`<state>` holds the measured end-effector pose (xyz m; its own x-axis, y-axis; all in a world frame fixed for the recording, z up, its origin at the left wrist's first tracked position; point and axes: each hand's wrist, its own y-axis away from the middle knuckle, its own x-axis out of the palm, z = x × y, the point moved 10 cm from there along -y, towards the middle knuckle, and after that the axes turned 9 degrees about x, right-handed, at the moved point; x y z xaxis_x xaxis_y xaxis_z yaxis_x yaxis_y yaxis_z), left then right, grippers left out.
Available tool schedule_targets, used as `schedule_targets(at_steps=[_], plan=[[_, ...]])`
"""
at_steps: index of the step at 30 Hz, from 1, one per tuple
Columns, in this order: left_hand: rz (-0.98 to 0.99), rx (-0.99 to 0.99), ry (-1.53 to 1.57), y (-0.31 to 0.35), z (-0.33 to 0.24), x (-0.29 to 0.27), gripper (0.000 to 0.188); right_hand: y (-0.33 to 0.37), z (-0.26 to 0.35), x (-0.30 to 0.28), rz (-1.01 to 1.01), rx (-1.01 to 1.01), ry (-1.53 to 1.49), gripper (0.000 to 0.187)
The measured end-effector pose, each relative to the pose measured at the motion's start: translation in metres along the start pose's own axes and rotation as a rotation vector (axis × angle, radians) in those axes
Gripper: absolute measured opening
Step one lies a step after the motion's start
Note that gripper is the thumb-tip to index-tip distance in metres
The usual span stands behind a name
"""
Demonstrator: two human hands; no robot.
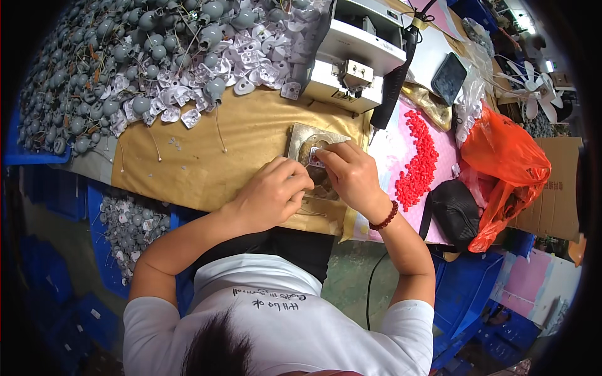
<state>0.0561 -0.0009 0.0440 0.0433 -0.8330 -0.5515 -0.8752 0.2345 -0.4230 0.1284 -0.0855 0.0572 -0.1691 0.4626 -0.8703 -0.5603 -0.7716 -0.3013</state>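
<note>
A square metal block (300, 133) with a round hollow lies on the brown cloth in front of me. Over the hollow sits a small white plastic piece (314, 161) with red bits in it. My right hand (354, 174) reaches in from the right, fingertips closed at the edge of that piece. At the block's left side, my left hand (271, 193) is closed with curled fingers. Whatever lies between its fingertips is hidden. Below the hands, a thin pale wire (311, 213) runs along the cloth.
A big heap of grey bulb-shaped parts (150, 44) and white plastic plates (251, 53) fills the far left. Behind the block stand a white machine (342, 84) and a black electric screwdriver (395, 81). Small red parts (419, 163), a black pouch (454, 214) and a red bag (505, 153) lie rightward.
</note>
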Motion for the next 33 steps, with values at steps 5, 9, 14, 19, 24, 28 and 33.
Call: schedule_targets(at_steps=[5,9,14,19,24,28,33], plan=[[0.024,0.045,-0.025,0.0,0.0,0.003,0.019,0.005,0.007,0.007,0.137,-0.044,0.101,0.032],[0.045,0.054,-0.056,-0.002,0.002,0.001,0.02,0.009,0.011,0.008,0.14,-0.071,0.136,0.035],[0.057,0.044,-0.06,-0.003,0.004,0.0,0.02,0.012,0.007,0.011,0.187,-0.064,0.078,0.042],[0.029,0.021,-0.007,-0.004,0.01,0.001,0.02,0.014,-0.008,0.009,0.026,-0.015,-0.051,0.034],[-0.03,-0.058,0.193,-0.003,0.016,-0.005,0.015,0.011,-0.014,0.001,-0.084,0.035,-0.128,0.029],[0.001,-0.213,0.414,-0.006,0.034,-0.001,0.012,0.006,-0.029,-0.005,-0.075,0.223,-0.333,0.023],[-0.084,-0.301,0.541,-0.014,0.06,0.0,0.011,0.002,-0.038,-0.006,0.084,0.201,-0.623,0.019]])
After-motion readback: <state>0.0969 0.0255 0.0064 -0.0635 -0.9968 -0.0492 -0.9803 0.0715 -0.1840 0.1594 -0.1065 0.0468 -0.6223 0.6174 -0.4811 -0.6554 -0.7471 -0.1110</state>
